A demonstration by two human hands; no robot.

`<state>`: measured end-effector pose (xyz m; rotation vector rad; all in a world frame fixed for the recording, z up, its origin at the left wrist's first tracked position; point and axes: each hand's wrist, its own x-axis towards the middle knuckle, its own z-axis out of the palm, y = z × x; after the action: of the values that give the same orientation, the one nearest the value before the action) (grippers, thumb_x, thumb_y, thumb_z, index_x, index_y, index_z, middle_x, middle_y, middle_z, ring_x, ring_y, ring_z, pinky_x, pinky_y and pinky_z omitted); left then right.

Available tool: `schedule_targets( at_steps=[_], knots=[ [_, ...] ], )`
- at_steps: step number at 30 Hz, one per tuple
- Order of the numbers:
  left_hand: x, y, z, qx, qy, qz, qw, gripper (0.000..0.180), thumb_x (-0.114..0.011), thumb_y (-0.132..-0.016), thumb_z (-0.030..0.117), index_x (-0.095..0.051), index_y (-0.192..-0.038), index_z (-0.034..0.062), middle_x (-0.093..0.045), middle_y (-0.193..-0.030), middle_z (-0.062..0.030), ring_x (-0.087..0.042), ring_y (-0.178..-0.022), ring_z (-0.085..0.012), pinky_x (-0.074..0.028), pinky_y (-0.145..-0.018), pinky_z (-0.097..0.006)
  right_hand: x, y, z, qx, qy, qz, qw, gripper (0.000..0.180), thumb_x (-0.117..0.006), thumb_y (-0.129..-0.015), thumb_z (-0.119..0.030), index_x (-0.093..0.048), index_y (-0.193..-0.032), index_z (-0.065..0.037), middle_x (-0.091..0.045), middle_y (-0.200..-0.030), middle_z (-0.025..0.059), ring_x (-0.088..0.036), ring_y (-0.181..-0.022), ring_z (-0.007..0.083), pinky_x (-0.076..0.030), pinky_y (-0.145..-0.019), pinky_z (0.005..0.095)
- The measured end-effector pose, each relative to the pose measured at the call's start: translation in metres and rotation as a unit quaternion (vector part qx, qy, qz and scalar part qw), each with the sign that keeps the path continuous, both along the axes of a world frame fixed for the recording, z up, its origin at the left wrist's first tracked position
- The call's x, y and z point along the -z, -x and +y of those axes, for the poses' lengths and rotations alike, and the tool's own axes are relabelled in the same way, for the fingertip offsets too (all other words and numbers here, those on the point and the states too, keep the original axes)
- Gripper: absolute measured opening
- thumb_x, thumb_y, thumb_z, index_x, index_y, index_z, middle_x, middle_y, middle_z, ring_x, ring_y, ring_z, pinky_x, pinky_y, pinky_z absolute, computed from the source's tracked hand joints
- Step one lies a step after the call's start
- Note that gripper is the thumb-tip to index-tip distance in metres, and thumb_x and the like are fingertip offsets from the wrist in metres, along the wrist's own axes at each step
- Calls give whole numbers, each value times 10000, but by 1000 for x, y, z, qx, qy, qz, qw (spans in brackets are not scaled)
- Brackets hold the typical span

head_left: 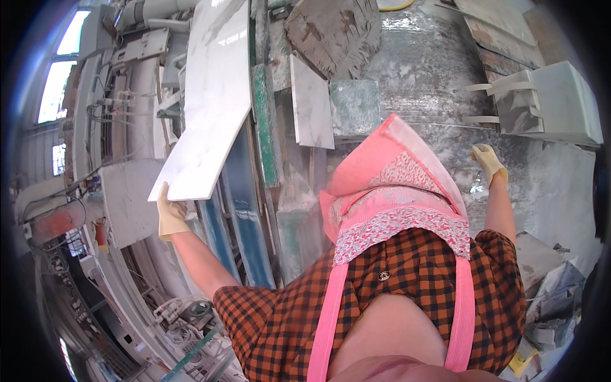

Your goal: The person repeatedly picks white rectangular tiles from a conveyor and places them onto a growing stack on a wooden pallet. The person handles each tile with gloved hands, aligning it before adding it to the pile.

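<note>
My left hand (172, 213), in a pale rubber glove, grips the near end of a white stone slab (197, 153), thumb on top and the other fingers hidden beneath. Beyond it, a second glossy white slab (219, 57) seems to meet or overlap its far end; the join is hard to make out. Both lie along blue rails (245, 223). My right hand (487, 160), gloved alike, hangs out to the right over the wet grey floor. Its fingers are curled in, and nothing shows in them.
Ahead, a white slab piece (312, 105) leans beside a greenish block (355, 108) and a rough brown-grey slab (337, 35). White stacked slabs (563, 102) with strap-like bands stand at right. Machinery with pipes and cables (57, 213) fills the left. Broken pieces (557, 286) lie at lower right.
</note>
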<state>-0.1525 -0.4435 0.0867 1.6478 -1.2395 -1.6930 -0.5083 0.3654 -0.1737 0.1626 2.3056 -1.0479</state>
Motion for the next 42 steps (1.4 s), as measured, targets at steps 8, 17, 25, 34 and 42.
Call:
schedule_targets(
  at_steps=[8, 17, 25, 34, 42],
  knots=[
    [-131, 74, 94, 230, 460, -345, 785, 476, -567, -823, 76, -569, -1299, 62, -668, -1030, -120, -597, -726, -138, -487, -621, -280, -25, 28, 12, -18, -13, 38, 999, 430, -590, -860, -449, -701, -898, -36, -669, -764, 63, -608, -683, 166, -480, -642, 331],
    [-206, 299, 365, 410, 583, -251, 655, 379, -658, -879, 243, -623, -1122, -45, -679, -1006, -146, -643, -869, -197, -502, -777, -334, -115, 78, 54, 214, 458, -51, 861, 527, -426, -985, -448, -622, -1064, 35, -703, -930, 175, -694, -880, 255, -554, -854, 337],
    [-83, 514, 668, 710, 508, -287, 394, 326, -630, -878, 296, -680, -1083, 48, -700, -988, -165, -688, -925, -275, -514, -801, -351, -206, 141, 98, 222, 718, -197, 630, 816, -478, -919, -591, -383, -1361, 88, -277, -1479, 297, -401, -1319, 387, -486, -974, 488],
    [-5, 603, 909, 773, 589, 235, -37, 180, -559, -749, 33, -534, -928, 28, -630, -894, -96, -671, -797, -256, -566, -615, -348, -169, 115, 255, 579, 682, 8, 446, 533, -614, -817, -83, -431, -1283, 98, -540, -1255, 234, -567, -1127, 337, -448, -1007, 434],
    [28, 647, 995, 728, 626, 218, -172, 110, -586, -706, 50, -535, -802, 35, -602, -768, -72, -664, -746, -227, -564, -566, -338, -119, 138, 301, 565, 702, 43, 431, 585, -634, -821, -191, -435, -1307, 67, -518, -1295, 216, -512, -1200, 328, -411, -1032, 443]
  ],
)
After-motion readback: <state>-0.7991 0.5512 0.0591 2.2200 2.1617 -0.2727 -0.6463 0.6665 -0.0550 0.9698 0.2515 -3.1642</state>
